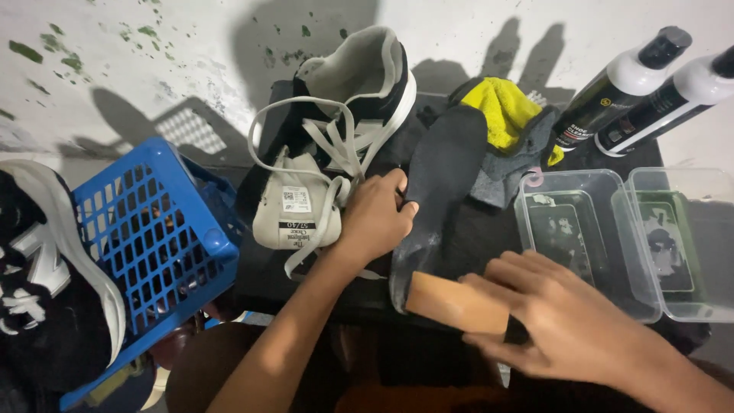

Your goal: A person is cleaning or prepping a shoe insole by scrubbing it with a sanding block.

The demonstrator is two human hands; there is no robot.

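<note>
Nearest first: right hand holds a tan wooden block, likely a brush seen from its back, fingers curled over its far end, thumb under. Grip looks firm but loose-fingered, not a fist. Block sits on the near end of a dark insole, touching it. Left hand presses down on the insole's left edge, fingers bent and closed against it, pinning it flat on the black mat.

Progress, judged from layout: insole is already out of the shoe and under the block, so scrubbing looks underway. Near end of the insole looks paler, possibly wet or soapy; cannot tell for sure. The shoe itself looks not yet done.

Just left of the left hand: white and black sneaker, tongue flipped out, white laces loose and hanging. Blue plastic basket at left, tilted. Another black and white sneaker at far left, partly cut off.

Right side: two clear plastic tubs, side by side, touching, with a little murky liquid. Behind the insole: yellow cloth on a grey cloth. Far right back: two black and white bottles leaning against the white wall, caps on.
</note>
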